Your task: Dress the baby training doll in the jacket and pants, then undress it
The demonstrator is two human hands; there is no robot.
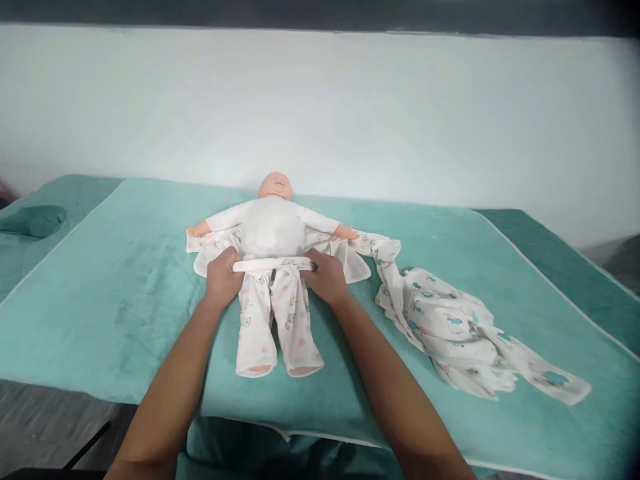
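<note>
A baby doll [273, 227] with a white cloth body lies on its back, head toward the wall and arms spread. Small printed white trousers [291, 307] cover its legs, the soles just showing at the cuffs. My left hand [224, 277] grips the waistband at its left end, and my right hand [326, 275] grips the other end. Between them the band is stretched straight across the doll's lower belly. Beneath the doll's torso and arms lies an opened printed white shirt [357, 263]. My fingertips are partly hidden behind the cloth.
More printed white baby clothing [450, 327] lies crumpled to the right, one sleeve reaching toward the near right. A green cloth [150, 280] covers the table, which stands against a white wall [320, 107]. Darker green cloth [565, 267] shows at the right side.
</note>
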